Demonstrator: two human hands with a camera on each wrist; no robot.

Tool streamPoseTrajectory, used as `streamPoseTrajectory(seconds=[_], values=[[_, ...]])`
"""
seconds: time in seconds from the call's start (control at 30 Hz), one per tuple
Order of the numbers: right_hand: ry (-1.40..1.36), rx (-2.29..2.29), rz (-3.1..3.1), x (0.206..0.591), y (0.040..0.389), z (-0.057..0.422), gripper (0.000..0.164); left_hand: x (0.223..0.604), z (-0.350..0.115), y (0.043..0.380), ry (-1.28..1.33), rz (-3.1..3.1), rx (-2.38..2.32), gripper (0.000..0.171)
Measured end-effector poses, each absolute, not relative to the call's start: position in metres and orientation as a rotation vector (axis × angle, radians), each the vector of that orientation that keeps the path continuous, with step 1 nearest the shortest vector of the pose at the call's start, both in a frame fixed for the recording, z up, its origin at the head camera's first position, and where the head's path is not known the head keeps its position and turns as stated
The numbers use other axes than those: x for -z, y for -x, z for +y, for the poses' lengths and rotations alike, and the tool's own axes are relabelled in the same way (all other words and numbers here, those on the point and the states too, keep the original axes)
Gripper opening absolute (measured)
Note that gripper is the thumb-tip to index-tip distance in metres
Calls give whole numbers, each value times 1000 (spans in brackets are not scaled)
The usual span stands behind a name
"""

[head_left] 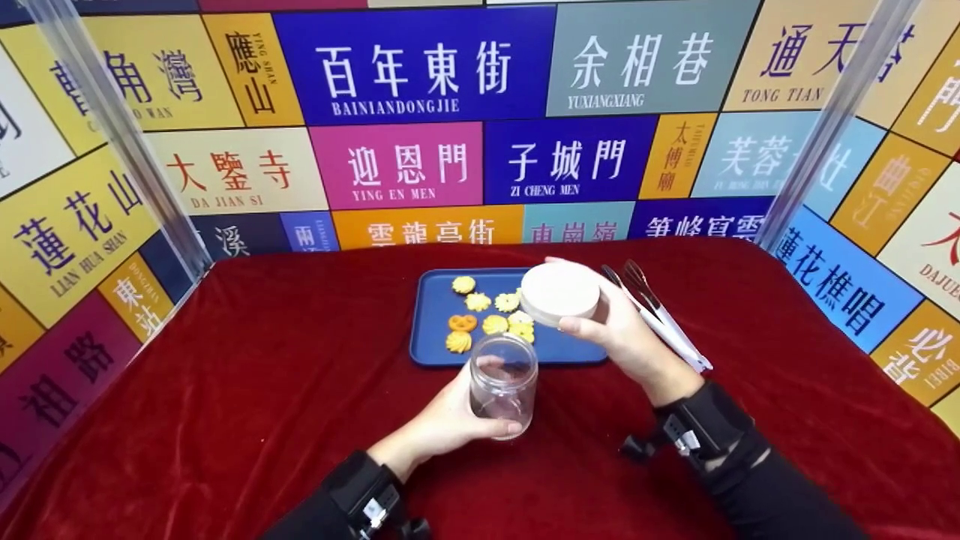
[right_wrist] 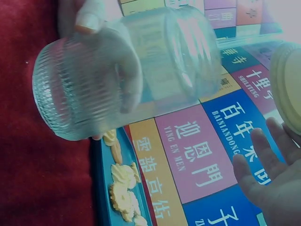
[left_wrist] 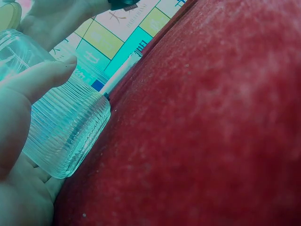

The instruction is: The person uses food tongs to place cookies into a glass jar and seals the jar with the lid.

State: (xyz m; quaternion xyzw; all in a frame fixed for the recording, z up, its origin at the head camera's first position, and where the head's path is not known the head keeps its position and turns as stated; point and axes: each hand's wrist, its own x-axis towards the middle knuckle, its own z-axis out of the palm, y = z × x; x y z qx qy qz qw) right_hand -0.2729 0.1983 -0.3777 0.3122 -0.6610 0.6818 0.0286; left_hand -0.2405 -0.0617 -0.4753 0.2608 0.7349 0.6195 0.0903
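Observation:
My left hand (head_left: 439, 421) grips a clear ribbed jar (head_left: 504, 390), thumb across the near side and fingers round the far side. Its mouth is uncovered, and nothing shows inside the ribbed wall (right_wrist: 70, 94) in the right wrist view. A round white lid (head_left: 561, 291) is held by its rim in my right hand (head_left: 634, 337), up and to the right of the jar mouth and apart from it. Below the lid lies a blue tray (head_left: 430, 319) with several yellow cookies (head_left: 478, 302) and a brown pretzel-shaped one (head_left: 463, 322). The lid and right hand cover the tray's right part.
A pair of tongs (head_left: 667, 326) with white handles lies right of the tray. Dark red cloth (head_left: 262, 390) covers the table. Clear upright posts (head_left: 142, 150) stand at both back corners, before a wall of colourful lettered panels (head_left: 412, 67).

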Motion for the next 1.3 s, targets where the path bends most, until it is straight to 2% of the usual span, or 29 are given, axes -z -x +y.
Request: streamPoseTrajectory(seconds=[0.33, 0.63, 1.0, 1.3], values=[[-876, -2136, -2125, 372, 279, 207, 86, 476, -61, 240, -760, 2195, -1835, 84], [-748, -2002, -2254, 372, 287, 219, 65, 476, -61, 241, -769, 2206, -1827, 84], [-893, -1772, -2491, 371, 288, 227, 71, 476, -60, 240, -760, 2193, -1836, 84], [-1017, -1065, -2762, 375, 287, 228, 78, 476, -60, 241, -751, 2191, -1830, 84]])
